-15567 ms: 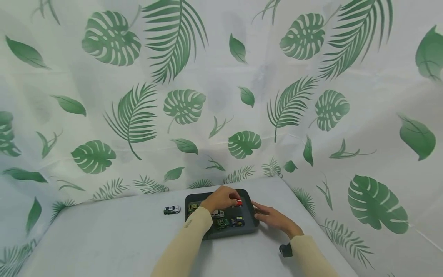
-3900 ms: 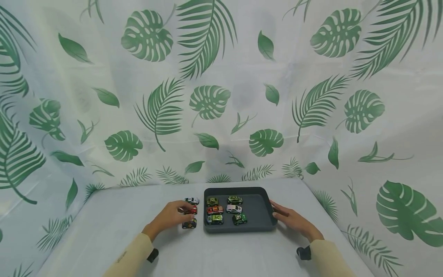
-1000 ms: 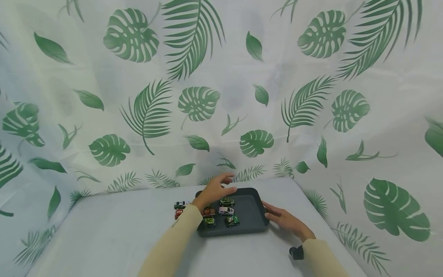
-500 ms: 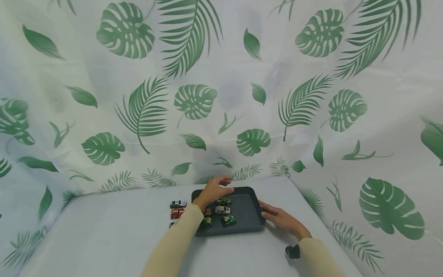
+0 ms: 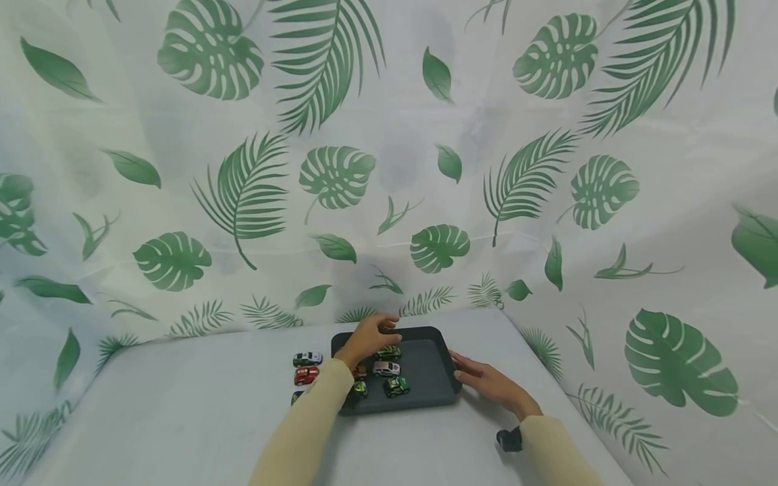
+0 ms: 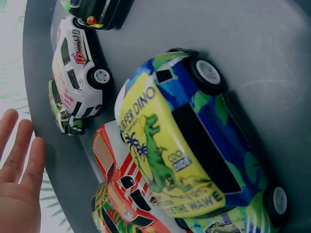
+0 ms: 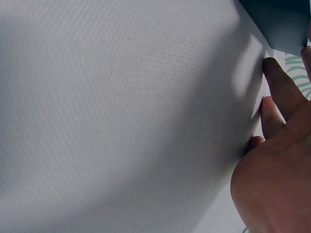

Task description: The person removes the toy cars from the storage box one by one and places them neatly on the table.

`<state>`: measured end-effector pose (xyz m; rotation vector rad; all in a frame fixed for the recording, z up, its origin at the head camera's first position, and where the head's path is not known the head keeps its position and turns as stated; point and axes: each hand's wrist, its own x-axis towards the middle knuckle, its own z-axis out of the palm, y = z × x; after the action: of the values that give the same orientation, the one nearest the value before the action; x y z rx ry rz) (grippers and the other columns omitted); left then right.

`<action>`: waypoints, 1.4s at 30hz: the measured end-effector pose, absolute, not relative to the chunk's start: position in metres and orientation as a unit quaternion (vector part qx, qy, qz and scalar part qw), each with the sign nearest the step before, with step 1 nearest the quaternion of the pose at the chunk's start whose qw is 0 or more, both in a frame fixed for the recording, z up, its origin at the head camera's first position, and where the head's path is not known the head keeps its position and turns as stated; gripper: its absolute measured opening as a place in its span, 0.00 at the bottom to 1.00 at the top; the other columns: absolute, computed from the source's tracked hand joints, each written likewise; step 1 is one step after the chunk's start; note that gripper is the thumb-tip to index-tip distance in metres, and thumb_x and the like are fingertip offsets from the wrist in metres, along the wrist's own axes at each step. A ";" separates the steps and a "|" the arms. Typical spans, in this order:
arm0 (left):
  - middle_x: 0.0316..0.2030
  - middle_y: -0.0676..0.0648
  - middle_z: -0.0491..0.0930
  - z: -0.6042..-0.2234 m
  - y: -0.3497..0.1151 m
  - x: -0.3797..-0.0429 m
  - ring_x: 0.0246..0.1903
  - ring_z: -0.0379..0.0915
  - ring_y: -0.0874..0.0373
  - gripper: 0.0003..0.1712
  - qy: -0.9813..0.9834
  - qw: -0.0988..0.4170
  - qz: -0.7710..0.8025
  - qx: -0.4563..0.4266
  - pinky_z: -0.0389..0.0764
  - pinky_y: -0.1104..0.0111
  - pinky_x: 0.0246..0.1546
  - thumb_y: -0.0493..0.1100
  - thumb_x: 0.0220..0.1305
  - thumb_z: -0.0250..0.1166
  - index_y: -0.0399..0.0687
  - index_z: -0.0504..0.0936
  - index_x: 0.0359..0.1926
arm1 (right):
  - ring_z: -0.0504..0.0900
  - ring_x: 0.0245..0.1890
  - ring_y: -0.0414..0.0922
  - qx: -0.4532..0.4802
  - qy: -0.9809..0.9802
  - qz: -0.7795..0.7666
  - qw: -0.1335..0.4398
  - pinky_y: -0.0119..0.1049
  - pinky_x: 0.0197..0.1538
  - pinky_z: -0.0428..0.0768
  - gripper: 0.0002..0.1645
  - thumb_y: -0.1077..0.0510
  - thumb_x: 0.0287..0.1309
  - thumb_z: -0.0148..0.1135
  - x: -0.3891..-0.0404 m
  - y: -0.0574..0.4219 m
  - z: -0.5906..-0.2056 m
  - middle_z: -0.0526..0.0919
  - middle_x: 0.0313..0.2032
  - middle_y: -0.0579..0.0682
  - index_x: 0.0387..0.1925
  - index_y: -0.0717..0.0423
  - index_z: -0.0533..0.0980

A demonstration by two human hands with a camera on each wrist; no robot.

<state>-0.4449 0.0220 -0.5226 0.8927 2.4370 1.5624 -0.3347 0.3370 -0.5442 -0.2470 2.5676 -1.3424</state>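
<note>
A dark grey tray (image 5: 434,371) holds several toy cars. My left hand (image 5: 367,337) hovers over its back left part, fingers loosely bent and holding nothing; a green camouflage car (image 5: 387,352) lies just under the fingertips. In front of that are a white car (image 5: 386,368) and a green-and-black car (image 5: 397,386). The left wrist view shows a yellow-and-blue dinosaur car (image 6: 165,145) beside an orange-red striped car (image 6: 119,179), both partly hidden by my arm in the head view. My right hand (image 5: 491,383) rests its extended fingers against the tray's right side.
Left of the tray, on the white table (image 5: 200,405), stand a white-and-black car (image 5: 307,358), a red car (image 5: 306,375) and a dark car (image 5: 296,397) partly behind my sleeve. A leaf-patterned cloth (image 5: 389,202) hangs behind and at the sides.
The red car, in the tray at first, now stands on the table. My left hand has moved from the cars at the left to over the tray. The right hand stays at the tray.
</note>
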 end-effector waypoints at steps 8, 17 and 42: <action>0.61 0.31 0.80 -0.525 0.018 -0.446 0.61 0.78 0.38 0.26 0.814 0.075 0.500 0.286 0.79 0.45 0.61 0.37 0.73 0.71 0.36 0.80 0.68 | 0.52 0.80 0.68 -0.091 0.875 -0.461 0.118 0.69 0.78 0.52 0.38 0.50 0.83 0.55 -0.334 0.333 -0.545 0.57 0.81 0.64 0.84 0.56 0.58; 0.57 0.32 0.83 -0.523 0.018 -0.446 0.58 0.79 0.38 0.24 0.837 0.087 0.460 0.284 0.79 0.44 0.60 0.36 0.71 0.72 0.30 0.81 0.64 | 0.51 0.81 0.68 -0.096 0.874 -0.462 0.118 0.69 0.78 0.51 0.38 0.50 0.83 0.54 -0.335 0.337 -0.542 0.56 0.81 0.65 0.84 0.56 0.57; 0.52 0.41 0.87 -0.531 0.019 -0.449 0.55 0.83 0.44 0.16 0.889 0.109 0.353 0.271 0.82 0.49 0.58 0.35 0.68 0.75 0.36 0.88 0.55 | 0.51 0.81 0.66 -0.077 0.881 -0.452 0.117 0.68 0.78 0.52 0.39 0.47 0.83 0.56 -0.334 0.339 -0.547 0.57 0.82 0.63 0.85 0.52 0.58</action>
<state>-0.4490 0.0191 -0.5311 0.7961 2.6129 1.0392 -0.3343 0.3395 -0.5465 -0.2250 2.5792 -1.3240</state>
